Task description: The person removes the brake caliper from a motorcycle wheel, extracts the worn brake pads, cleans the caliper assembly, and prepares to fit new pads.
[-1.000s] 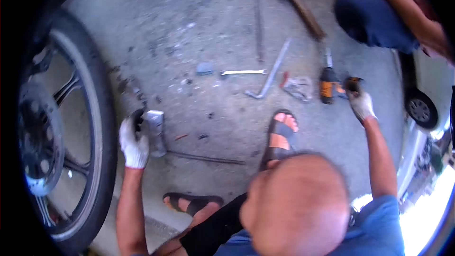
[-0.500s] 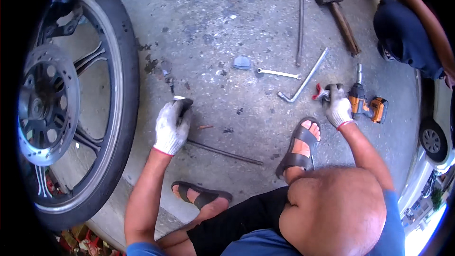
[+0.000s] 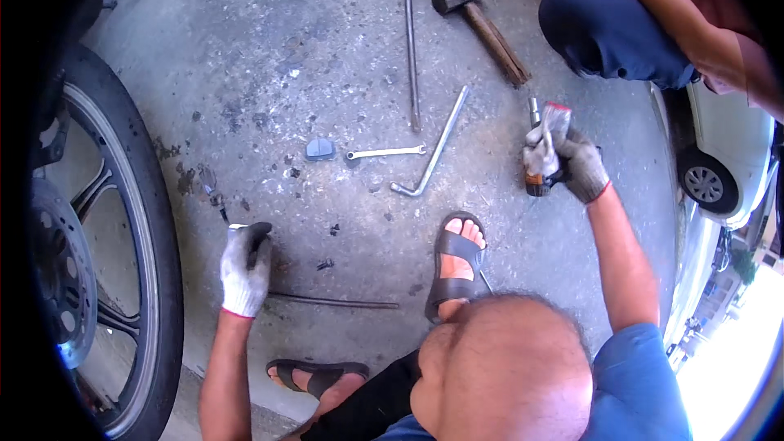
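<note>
Right hand (image 3: 588,171): gloved. The grip pinches a loose glove (image 3: 554,126), white with a red cuff, cuff uppermost. The loose glove is located in front of the power driver (image 3: 536,188), partly covering it. Clearance: bare floor lies to the right of this hand, as far as the parked car (image 3: 727,131), well apart.

Left hand (image 3: 243,278): gloved, fingers bent. A small pale piece (image 3: 238,227) shows at the fingertips; whether the grip is pressed together on it cannot be told. Clearance: a strip of floor separates this hand from the wheel (image 3: 166,237), whose tyre bounds the left side. A thin rod (image 3: 343,303) lies just to the right of the wrist.

Between the hands the floor is largely open. Beyond, a grey block (image 3: 320,149), an open-ended spanner (image 3: 385,153) and an L-shaped wrench (image 3: 441,143) lie side by side, apart. A long bar (image 3: 412,49) and a hammer (image 3: 498,45) occupy the far area. The sandalled feet limit the near side.

Surface: grey concrete floor (image 3: 367,261), stained and speckled. A second person (image 3: 612,28) in dark trousers occupies the upper right corner. Bright daylight enters at lower right.
</note>
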Motion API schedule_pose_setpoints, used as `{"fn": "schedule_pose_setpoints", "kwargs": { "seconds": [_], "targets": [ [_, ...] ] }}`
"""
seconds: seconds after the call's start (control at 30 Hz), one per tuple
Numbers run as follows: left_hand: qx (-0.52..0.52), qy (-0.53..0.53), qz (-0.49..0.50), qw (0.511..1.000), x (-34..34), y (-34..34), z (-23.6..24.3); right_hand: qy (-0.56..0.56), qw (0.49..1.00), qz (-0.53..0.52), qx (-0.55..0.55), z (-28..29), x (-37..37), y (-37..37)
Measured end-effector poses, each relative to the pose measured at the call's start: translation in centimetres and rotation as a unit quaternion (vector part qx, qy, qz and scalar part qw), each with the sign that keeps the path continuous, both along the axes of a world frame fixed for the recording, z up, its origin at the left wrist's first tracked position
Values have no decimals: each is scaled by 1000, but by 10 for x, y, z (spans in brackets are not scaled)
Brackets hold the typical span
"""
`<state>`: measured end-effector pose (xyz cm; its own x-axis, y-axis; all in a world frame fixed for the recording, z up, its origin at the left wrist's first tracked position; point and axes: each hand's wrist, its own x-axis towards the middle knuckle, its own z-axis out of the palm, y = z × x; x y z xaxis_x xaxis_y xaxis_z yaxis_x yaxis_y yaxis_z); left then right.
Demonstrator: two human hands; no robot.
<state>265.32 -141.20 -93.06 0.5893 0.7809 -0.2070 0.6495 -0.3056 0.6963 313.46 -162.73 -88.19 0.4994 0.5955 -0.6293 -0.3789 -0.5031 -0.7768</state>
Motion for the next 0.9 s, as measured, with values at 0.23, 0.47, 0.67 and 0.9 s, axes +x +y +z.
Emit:
{"fn": "schedule_pose_setpoints", "kwargs": {
  "seconds": [0.23,0.47,0.67,0.9],
  "targets": [
    [-20,-150,-53,987,98,-39,12,326,935,45,133,-48,-86,40],
    [-218,-148,95,960,145,-60,8,255,952,121,119,-58,-160,84],
    [-366,-173,108,908,114,-45,-6,255,947,135,142,-51,-171,86],
    [-376,-182,129,900,114,-51,-11,155,967,160,125,-49,-196,94]
  ]
}}
